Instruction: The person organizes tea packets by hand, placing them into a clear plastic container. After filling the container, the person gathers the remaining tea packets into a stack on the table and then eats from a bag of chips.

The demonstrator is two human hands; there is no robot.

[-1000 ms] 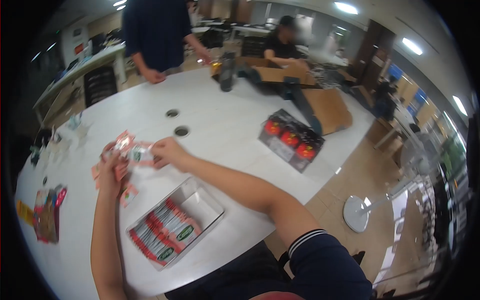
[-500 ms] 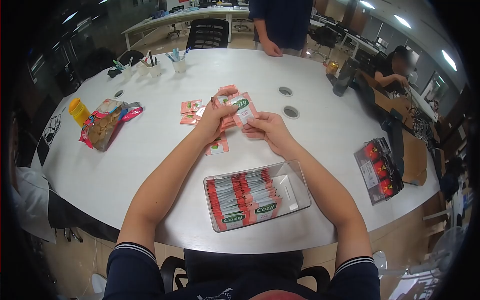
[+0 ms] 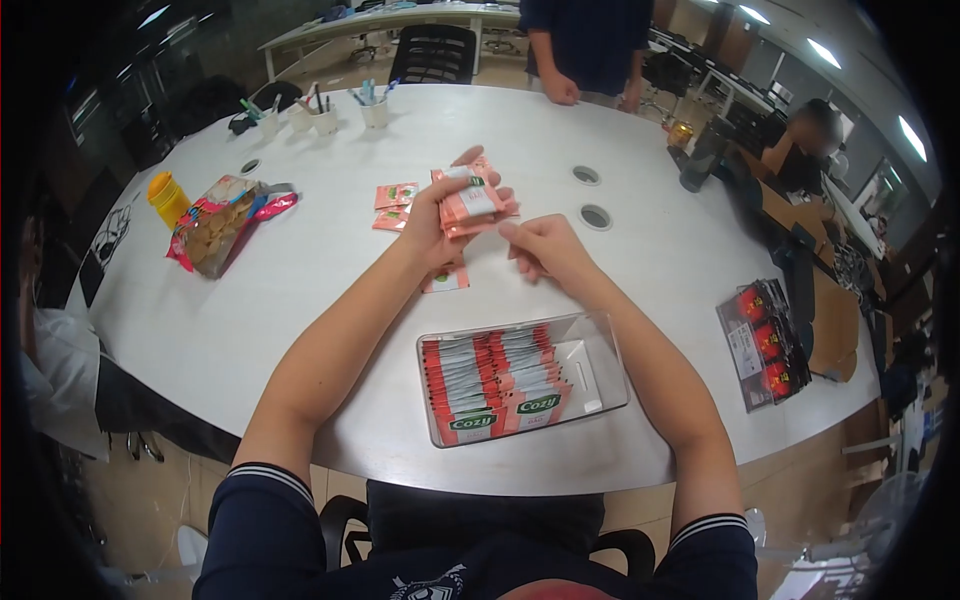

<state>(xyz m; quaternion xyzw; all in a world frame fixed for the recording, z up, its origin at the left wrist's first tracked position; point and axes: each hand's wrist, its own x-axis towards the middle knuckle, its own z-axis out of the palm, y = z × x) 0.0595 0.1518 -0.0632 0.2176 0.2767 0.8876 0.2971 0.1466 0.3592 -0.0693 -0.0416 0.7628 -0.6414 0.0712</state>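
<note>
My left hand [image 3: 432, 222] is closed around a small stack of pink and white tea sachets [image 3: 470, 203], held above the table. Close to the stack's lower right corner is my right hand [image 3: 548, 248], its fingers curled and the thumb against the forefinger, with no sachet showing in it. More sachets [image 3: 396, 194] lie flat on the table left of my left hand, and another sachet [image 3: 448, 280] lies partly hidden under my left wrist. Between my forearms stands a clear plastic box [image 3: 598, 385] with two rows of upright sachets marked "Cozy" filling its left and middle part.
On the white table [image 3: 330, 240], a snack bag [image 3: 222, 232] and a yellow bottle [image 3: 167, 199] stand at left, pen cups [image 3: 374, 112] at the back. A pack of red items [image 3: 765, 345] and cardboard [image 3: 832, 325] lie at right. One person [image 3: 585, 45] stands opposite; another sits far right.
My right hand has come off the top sachet, which now lies on the stack in my left hand. The right fingers have curled in. The view has shifted slightly.
</note>
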